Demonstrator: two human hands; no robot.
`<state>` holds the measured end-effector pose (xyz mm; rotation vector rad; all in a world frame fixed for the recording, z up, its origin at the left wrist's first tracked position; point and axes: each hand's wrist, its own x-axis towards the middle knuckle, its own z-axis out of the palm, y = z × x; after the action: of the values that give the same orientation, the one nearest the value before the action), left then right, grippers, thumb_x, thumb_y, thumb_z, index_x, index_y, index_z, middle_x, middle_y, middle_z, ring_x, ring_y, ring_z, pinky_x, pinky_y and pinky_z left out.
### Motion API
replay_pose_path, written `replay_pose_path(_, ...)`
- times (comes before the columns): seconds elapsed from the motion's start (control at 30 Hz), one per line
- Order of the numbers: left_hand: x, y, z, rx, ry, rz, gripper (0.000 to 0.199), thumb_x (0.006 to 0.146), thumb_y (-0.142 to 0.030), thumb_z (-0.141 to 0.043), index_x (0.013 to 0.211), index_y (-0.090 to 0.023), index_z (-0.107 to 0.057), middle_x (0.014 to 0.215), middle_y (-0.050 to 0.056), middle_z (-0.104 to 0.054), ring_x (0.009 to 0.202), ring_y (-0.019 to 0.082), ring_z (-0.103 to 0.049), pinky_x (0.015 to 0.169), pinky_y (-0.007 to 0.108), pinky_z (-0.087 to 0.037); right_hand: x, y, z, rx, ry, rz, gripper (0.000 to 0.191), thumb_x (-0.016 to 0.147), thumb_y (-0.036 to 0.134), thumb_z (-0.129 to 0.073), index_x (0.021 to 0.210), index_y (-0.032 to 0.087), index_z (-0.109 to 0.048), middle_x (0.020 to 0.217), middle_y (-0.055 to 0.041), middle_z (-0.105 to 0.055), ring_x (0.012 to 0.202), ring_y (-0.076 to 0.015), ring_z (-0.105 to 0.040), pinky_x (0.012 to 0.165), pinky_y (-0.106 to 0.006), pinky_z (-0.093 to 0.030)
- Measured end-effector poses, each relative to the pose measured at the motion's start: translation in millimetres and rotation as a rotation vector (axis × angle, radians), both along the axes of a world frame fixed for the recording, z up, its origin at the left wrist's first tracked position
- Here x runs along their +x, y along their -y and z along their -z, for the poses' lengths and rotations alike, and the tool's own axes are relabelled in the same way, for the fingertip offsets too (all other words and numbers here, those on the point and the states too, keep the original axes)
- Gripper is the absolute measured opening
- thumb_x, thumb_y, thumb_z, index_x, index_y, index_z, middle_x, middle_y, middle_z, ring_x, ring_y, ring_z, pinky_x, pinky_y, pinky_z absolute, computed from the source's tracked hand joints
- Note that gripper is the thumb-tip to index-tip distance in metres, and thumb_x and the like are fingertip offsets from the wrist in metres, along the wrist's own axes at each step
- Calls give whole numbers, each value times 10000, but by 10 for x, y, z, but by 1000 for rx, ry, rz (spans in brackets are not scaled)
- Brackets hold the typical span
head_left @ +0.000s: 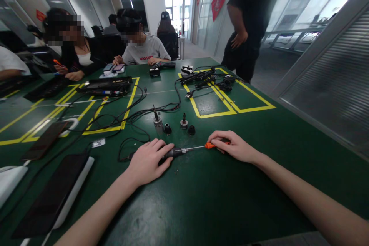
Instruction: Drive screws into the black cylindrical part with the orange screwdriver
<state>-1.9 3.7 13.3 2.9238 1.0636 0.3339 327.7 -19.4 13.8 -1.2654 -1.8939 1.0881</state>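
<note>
My left hand is closed over a black corded handheld tool lying on the table, its thumb along the near side. The tool's metal front end points right. My right hand grips a screwdriver by its orange handle. Its thin shaft points left and meets or overlaps the tool's front end; exact contact is too small to tell. Just beyond stand two metal parts with upright shafts, one taller and one shorter, beside two small black caps, one left and one right.
Black cables cross the green table. Phones, one on a white block, lie at left. Yellow tape outlines mark the tabletop, with a black tool pile at the back. Co-workers sit opposite; another person stands at right.
</note>
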Motion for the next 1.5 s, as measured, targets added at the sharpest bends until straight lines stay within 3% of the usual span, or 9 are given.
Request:
replay_pose_path(0.27,-7,-3,11,7,2,0,342,1005,-318,-560,1302,-187,-665,1057,81,-702,955,238,-662,786,366,-577,2,-11,39,35,0,10,344,924,528,-680,999,195,-720,949,-70,-746,823,-214,-682,774,-343,-547)
replay_pose_path(0.53,-3,-2,24,4,7,-3,344,1007,-325,-562,1309,-191,-659,1071,76,-705,955,236,-661,782,369,-571,5,-21,-10,143,180,-26,455,1023,564,-490,938,213,-766,820,-38,-715,708,-185,-613,666,-311,-467)
replay_pose_path(0.73,-4,4,6,6,8,-10,334,1005,-322,-565,1298,-199,-665,1063,71,-705,950,229,-661,769,354,-566,7,-8,18,78,148,-24,383,978,536,-596,970,202,-782,824,-36,-724,679,-173,-611,637,-303,-475)
replay_pose_path(0.87,-2,1,5,2,5,-10,340,1006,-326,-566,1304,-196,-664,1073,75,-704,960,234,-664,768,360,-567,3,-8,32,32,54,-1,367,915,543,-693,982,188,-758,888,-51,-742,761,-194,-669,702,-317,-538)
replay_pose_path(1.13,6,3,12,1,13,-13,331,1003,-323,-569,1294,-200,-667,1071,72,-708,955,235,-664,756,360,-568,7,-32,9,170,150,-78,465,1025,572,-528,899,206,-786,830,-51,-716,713,-185,-625,658,-308,-477)
replay_pose_path(1.5,14,23,-7,-2,-33,-2,353,1036,-323,-510,1338,-188,-634,1128,94,-706,1020,248,-662,849,385,-583,-2,-25,29,148,114,-62,288,953,462,-669,928,195,-777,887,-61,-758,794,-208,-702,750,-330,-542)
